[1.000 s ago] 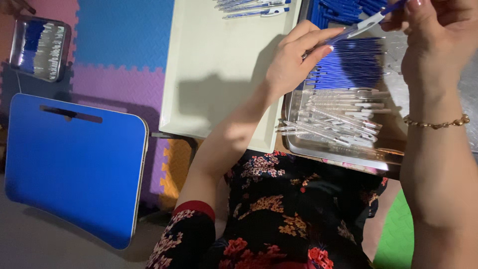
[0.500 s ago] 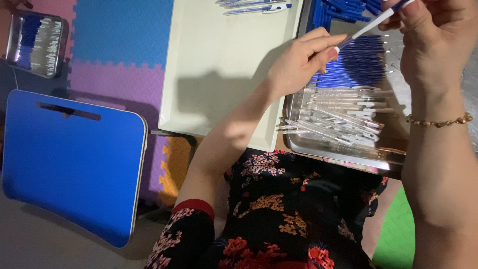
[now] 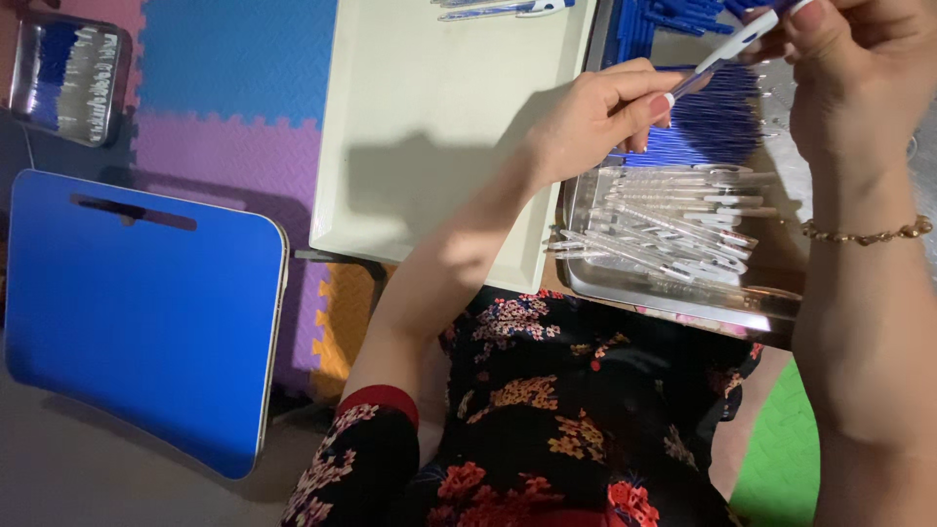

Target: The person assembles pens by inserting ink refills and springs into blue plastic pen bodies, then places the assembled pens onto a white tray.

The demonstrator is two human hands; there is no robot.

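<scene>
Seen from the head camera, the floor was covered with coloured foam mats (image 3: pixel 224 146), and a cream surface (image 3: pixel 429 146) lay beside a metal tray (image 3: pixel 673 298) of clear pen barrels (image 3: pixel 664 229). Compared with one second before, both hands had risen slightly. The left hand (image 3: pixel 595 117) pinched the lower end of the pen (image 3: pixel 727 49); the right hand (image 3: pixel 859 78) was closed on its upper end.

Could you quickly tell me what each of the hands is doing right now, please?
Left hand: closed, fingertips pinching the lower end of the pen.
Right hand: closed around the same pen's upper end.
</scene>
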